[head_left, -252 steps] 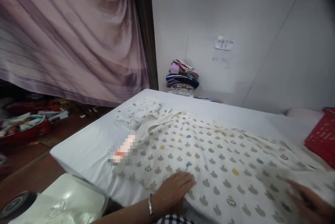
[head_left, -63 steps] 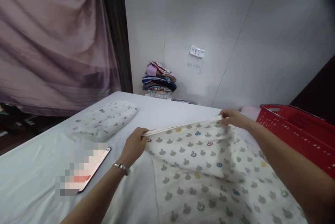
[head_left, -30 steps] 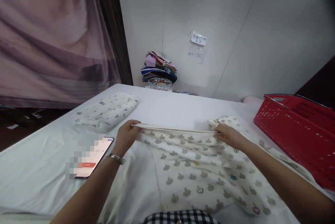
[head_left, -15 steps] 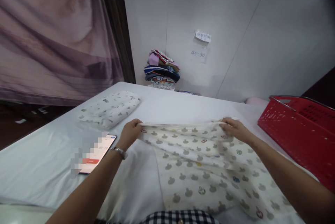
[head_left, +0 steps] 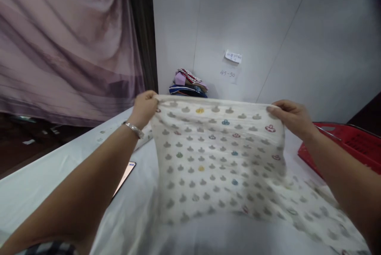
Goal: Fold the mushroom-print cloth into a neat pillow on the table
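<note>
Lifted higher above the white table (head_left: 53, 167) than half a second ago, the patterned cloth (head_left: 212, 147) hangs at centre, so its folds seem opened out. Left hand (head_left: 144, 108) and right hand (head_left: 293, 118) pinch its top edge in closed fingers; a phone (head_left: 126, 173) lies left.

bare hands (head_left: 145, 108), shiny silver-coloured bracelet (head_left: 134, 129) on the left wrist, bare forearms (head_left: 80, 179), black-and-white checked clothing (head_left: 49, 248)
</note>
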`<state>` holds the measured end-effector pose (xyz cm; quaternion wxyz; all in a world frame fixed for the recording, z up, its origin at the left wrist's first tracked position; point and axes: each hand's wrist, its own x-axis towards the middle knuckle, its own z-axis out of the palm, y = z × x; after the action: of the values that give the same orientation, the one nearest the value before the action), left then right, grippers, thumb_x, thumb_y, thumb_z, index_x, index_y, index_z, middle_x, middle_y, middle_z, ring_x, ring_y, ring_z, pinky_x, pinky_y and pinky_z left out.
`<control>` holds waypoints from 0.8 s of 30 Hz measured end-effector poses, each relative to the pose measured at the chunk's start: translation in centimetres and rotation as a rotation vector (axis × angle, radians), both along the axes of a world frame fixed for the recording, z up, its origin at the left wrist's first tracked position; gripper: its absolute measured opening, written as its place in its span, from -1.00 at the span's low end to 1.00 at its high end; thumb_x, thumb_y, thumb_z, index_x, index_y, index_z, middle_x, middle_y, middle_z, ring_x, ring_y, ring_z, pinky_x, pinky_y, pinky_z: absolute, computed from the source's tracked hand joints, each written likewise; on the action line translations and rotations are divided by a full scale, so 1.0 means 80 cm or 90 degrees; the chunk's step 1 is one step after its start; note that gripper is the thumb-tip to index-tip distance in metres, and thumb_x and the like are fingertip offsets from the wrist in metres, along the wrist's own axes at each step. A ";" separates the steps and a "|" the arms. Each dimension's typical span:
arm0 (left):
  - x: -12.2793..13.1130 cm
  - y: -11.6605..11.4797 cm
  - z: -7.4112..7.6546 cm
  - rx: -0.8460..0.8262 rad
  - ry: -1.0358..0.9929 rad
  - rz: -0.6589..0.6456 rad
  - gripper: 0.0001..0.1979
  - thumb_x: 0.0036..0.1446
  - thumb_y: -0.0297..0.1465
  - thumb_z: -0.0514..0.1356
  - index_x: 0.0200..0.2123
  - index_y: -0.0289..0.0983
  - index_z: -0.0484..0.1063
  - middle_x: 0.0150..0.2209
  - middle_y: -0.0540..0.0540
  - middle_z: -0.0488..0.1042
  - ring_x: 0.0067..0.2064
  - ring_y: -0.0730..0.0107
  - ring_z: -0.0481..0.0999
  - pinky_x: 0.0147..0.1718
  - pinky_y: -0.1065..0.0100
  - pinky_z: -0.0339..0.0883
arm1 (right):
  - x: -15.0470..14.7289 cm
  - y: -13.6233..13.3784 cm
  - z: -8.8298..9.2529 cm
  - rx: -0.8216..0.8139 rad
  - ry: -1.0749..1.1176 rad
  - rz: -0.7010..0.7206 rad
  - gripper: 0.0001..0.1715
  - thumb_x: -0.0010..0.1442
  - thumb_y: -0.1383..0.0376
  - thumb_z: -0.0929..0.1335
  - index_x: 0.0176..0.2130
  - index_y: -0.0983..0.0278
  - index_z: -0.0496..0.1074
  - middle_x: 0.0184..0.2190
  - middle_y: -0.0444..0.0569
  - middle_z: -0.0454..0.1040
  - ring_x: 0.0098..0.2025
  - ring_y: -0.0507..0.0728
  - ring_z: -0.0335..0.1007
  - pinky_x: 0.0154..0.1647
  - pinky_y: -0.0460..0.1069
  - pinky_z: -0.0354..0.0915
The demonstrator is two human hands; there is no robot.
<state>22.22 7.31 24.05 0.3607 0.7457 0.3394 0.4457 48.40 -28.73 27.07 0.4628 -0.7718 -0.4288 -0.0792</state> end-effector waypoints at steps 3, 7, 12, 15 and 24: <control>-0.008 0.007 0.022 0.177 0.108 0.091 -0.73 -0.14 -0.45 -0.01 -0.38 -0.32 0.43 -0.55 -0.02 0.39 -0.46 0.40 0.38 -0.47 0.42 0.19 | -0.009 0.008 -0.011 -0.062 -0.022 0.038 -0.64 0.01 0.00 0.38 -0.42 0.24 0.45 -0.54 -0.11 0.39 -0.51 0.03 0.24 -0.56 -0.09 0.14; -0.015 -0.014 -0.006 0.276 0.365 0.054 -0.72 -0.10 -0.47 0.01 -0.36 -0.24 0.48 -0.36 -0.11 0.52 -0.26 0.22 0.46 -0.31 0.33 0.24 | -0.028 0.020 -0.043 -0.129 0.003 0.103 -0.62 0.08 0.00 0.33 -0.39 0.26 0.45 -0.50 -0.09 0.42 -0.46 0.05 0.28 -0.51 -0.11 0.18; -0.008 -0.080 -0.063 0.269 0.364 -0.077 -0.66 -0.04 -0.50 -0.04 -0.28 -0.16 0.47 -0.24 -0.02 0.53 -0.17 0.30 0.45 -0.22 0.36 0.23 | -0.072 0.044 -0.084 -0.193 0.043 0.260 -0.66 0.14 0.05 0.30 -0.34 0.26 0.46 -0.42 -0.08 0.47 -0.40 0.06 0.33 -0.40 -0.10 0.23; -0.001 -0.129 -0.082 0.178 0.319 -0.211 -0.62 0.00 -0.50 -0.07 -0.17 -0.15 0.42 -0.35 0.03 0.52 -0.28 0.36 0.46 -0.31 0.38 0.22 | -0.097 0.057 -0.103 -0.230 0.044 0.318 -0.69 0.18 0.10 0.28 -0.33 0.25 0.47 -0.42 -0.09 0.48 -0.40 0.05 0.34 -0.38 -0.10 0.22; 0.011 -0.224 -0.125 0.227 0.318 -0.401 -0.69 0.04 -0.15 0.15 -0.15 -0.13 0.36 -0.27 -0.04 0.48 -0.26 0.24 0.48 -0.33 0.30 0.24 | -0.138 0.065 -0.146 -0.223 -0.014 0.346 -0.76 0.22 0.20 0.25 -0.30 0.24 0.45 -0.39 -0.11 0.50 -0.37 0.03 0.37 -0.32 -0.11 0.22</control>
<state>23.07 -10.60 14.04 0.2513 0.9483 0.0902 0.1716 37.39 -23.51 15.38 0.3228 -0.6958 -0.6314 0.1141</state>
